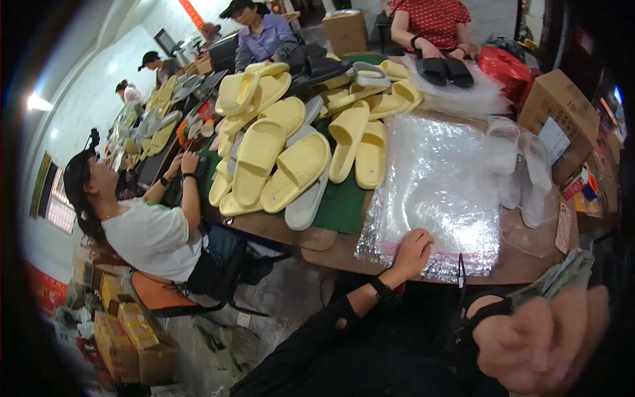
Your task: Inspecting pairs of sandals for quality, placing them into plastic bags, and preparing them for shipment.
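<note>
So the left hand [411, 251] is lying flat, fingers together, on the near edge of a stack of clear plastic bags [436, 192] sitting on the worktop [331, 255]. Fingertips press on the top bag right by its pinkish strip, but nothing's pinched between them from what I can see. The right hand [539, 341] is way closer to the camera, off to the right and below the stack, and it's blurry. It looks loosely curled, but whether it's gripping anything I honestly can't tell. There's a greyish-green bundle [562, 271] just above it, touching or not, no idea.

Beyond the left hand, past the far side of the bags, there's a big heap of pale yellow slides [291, 159] on a green mat [344, 205]. To the right of the bags is a pair of white slides [522, 165] already wrapped in clear film, next to a cardboard box [559, 109].

My read: this is the bag-picking step, peeling one off the top. Next move probably calls for getting a fingertip under that top sheet alone, since these thin bags cling together, then reaching forward for a pair of slides.
</note>
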### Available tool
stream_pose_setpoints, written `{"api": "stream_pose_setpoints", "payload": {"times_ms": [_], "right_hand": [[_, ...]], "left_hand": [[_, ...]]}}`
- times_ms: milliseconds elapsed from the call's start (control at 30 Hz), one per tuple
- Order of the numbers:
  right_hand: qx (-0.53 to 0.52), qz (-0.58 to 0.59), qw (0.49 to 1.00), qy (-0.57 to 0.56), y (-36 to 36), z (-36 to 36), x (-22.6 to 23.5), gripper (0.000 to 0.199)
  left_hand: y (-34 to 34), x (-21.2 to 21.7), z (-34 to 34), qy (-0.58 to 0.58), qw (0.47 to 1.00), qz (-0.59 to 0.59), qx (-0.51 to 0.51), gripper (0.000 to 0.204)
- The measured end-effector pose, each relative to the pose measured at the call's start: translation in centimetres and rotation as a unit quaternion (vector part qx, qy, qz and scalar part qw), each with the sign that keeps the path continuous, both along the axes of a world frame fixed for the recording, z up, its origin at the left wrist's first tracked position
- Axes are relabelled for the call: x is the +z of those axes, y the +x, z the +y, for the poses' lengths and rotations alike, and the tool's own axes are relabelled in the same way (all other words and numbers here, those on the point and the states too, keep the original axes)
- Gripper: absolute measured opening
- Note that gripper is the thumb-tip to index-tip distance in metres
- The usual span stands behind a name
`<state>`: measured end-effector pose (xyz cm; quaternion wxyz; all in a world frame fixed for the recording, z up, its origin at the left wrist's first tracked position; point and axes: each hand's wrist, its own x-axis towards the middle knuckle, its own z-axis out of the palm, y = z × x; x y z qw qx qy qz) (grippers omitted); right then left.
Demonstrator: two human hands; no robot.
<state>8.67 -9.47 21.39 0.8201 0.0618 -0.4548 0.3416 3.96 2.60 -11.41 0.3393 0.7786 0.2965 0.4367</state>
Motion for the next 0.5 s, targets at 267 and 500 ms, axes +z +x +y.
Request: {"api": "stream_pose_setpoints", "payload": {"times_ms": [267, 500], "right_hand": [[0.098, -0.076, 0.973, 0.197, -3.6, 3.8, -0.9, 0.018], [0.117, 0.142, 0.982, -0.035, -5.8, -1.4, 0.7, 0.011]], "left_hand": [[0.2, 0.1, -0.5, -0.001, 1.000, 0.006, 0.004, 0.010], [-0.2, 0.2, -0.2, 0.011, 1.000, 0.013, 0.021, 0.009]]}}
